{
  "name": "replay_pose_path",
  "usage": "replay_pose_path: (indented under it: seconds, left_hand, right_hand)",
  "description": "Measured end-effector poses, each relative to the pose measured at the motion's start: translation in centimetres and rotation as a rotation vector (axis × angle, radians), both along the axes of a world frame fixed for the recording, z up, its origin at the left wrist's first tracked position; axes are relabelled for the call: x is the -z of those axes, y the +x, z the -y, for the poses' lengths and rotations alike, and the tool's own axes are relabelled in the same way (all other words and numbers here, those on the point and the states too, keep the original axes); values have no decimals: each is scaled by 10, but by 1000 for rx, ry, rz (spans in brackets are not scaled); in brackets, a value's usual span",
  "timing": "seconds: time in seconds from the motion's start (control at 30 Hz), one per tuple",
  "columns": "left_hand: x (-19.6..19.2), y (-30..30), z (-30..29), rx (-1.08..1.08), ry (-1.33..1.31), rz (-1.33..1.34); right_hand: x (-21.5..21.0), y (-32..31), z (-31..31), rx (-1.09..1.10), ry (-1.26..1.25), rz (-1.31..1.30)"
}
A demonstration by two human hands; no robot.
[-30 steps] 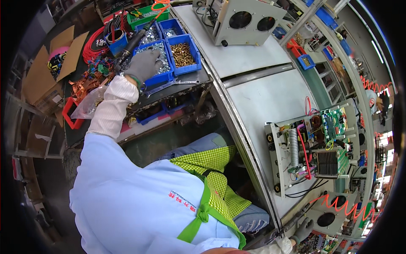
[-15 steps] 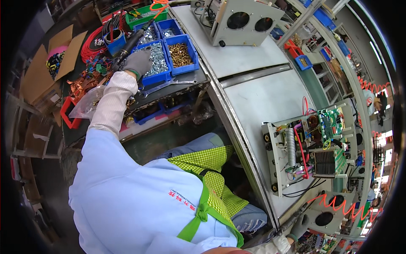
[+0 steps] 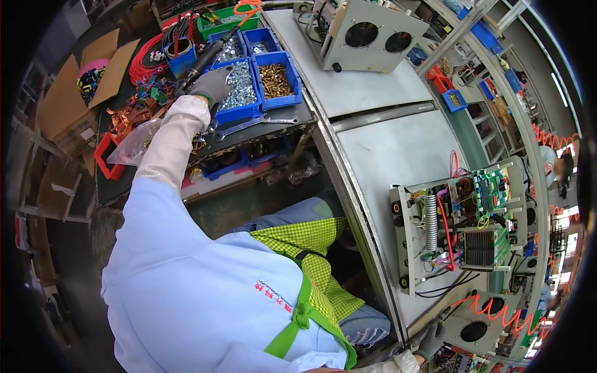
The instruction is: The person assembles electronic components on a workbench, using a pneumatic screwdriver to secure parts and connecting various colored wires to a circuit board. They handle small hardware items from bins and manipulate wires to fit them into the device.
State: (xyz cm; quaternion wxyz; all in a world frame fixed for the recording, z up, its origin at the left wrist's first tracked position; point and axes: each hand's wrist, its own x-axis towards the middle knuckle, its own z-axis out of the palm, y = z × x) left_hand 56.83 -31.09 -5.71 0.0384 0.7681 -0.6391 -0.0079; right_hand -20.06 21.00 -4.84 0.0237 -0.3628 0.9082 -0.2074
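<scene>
My left hand [image 3: 213, 86], in a grey glove, reaches over the edge of a blue bin of silver fasteners [image 3: 239, 90]. Its fingers curl down among them; whether they pinch a piece is hidden. Close beside that hand lies a black power screwdriver [image 3: 202, 65]. To its right stands a blue bin of brass-coloured fasteners [image 3: 275, 81]. At the lower right, my gloved right hand [image 3: 430, 340] is wrapped around a slim air screwdriver [image 3: 445, 312], which runs up toward an orange coiled hose [image 3: 497, 309]. That hand is small and partly dim in the picture.
Two wrenches [image 3: 249, 125] lie before the bins. An opened machine chassis [image 3: 457, 227] with circuit boards sits on the pale bench [image 3: 388, 149]; a grey housing with two fans [image 3: 373, 40] stands at its far end. A cardboard box [image 3: 68, 124] is at far left.
The whole view has shifted slightly to the right. My left hand has moved a little farther along the bin of silver fasteners. My right hand stays on the air screwdriver.
</scene>
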Motion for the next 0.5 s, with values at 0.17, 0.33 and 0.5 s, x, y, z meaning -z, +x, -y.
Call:
replay_pose_path:
  seconds: [0.17, 0.33, 0.5]
  left_hand:
    - [-1, 1, 11, 123, -157, 24]
    - [-2, -10, 20, 245, 90, 171]
    - [1, -13, 29, 304, 1, 91]
  right_hand:
    - [-15, 1, 12, 31, 17, 39]
    - [-47, 55, 66, -64, -135, 61]
    - [-71, 152, 192, -519, -177, 45]
